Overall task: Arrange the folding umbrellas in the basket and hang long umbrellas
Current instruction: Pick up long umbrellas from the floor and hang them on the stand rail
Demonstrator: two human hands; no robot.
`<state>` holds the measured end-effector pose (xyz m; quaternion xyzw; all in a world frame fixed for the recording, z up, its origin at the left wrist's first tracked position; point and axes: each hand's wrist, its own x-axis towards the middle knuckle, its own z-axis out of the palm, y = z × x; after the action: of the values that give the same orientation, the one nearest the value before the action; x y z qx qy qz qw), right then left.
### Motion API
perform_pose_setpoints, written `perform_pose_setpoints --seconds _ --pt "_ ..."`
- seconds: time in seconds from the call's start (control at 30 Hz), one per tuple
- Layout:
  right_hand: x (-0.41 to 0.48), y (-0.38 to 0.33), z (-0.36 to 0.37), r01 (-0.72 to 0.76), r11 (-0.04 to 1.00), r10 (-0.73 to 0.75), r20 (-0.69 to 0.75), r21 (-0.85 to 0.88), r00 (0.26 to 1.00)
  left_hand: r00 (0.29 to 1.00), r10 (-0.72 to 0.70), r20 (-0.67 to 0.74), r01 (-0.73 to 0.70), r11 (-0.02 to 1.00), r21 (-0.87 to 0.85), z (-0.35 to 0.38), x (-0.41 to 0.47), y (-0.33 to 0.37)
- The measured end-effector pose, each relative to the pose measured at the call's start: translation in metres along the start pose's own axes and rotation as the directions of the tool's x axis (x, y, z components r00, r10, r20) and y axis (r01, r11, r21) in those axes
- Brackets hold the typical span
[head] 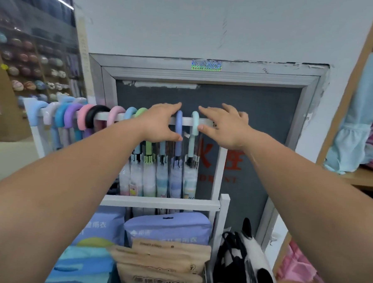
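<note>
Several long umbrellas hang by their curved pastel handles from a white rail of a rack. My left hand reaches to the periwinkle handle. Its thumb touches the handle low down and its forefinger stretches above the rail. My right hand is at the mint handle, the last one on the right, with the thumb tip against it and the fingers stretched out over the rail. Neither hand is closed round a handle. More handles in pink, black, purple and blue crowd the rail's left part.
Below the rail, a white crossbar fronts a bin of flat blue packets and brown paper packets. A black-and-white bag hangs at the rack's right. A grey door panel stands behind. Wooden shelves flank the right.
</note>
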<state>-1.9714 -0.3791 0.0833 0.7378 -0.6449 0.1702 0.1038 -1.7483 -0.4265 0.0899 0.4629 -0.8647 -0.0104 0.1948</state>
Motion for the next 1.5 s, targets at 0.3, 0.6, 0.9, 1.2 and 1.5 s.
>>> perform_pose_setpoints --seconds 0.3,0.6,0.9,1.2,1.5 --pt "-0.127 -0.003 0.007 -0.295 0.955 0.288 -0.143 -0.028 0.947 0.913 0.315 -0.259 -0.295 0.949 0.114 0.031 -0.043 0.043" --pt "-0.360 0.056 -0.004 -0.623 0.754 0.634 -0.020 -0.207 0.773 0.817 0.568 0.100 -0.573 0.819 0.023 0.115 -0.117 0.197" --pt "-0.629 0.118 -0.046 -0.818 0.521 0.847 0.034 -0.244 0.530 0.691 0.685 0.229 -0.687 0.722 -0.088 0.211 -0.231 0.411" --pt "-0.823 0.188 -0.035 -0.895 0.353 0.932 0.180 -0.272 0.314 0.598 0.689 0.409 -0.677 0.708 -0.203 0.320 -0.321 0.561" --pt "-0.886 0.277 0.041 -0.906 0.305 0.918 0.344 -0.293 0.198 0.499 0.618 0.607 -0.598 0.753 -0.275 0.461 -0.331 0.621"
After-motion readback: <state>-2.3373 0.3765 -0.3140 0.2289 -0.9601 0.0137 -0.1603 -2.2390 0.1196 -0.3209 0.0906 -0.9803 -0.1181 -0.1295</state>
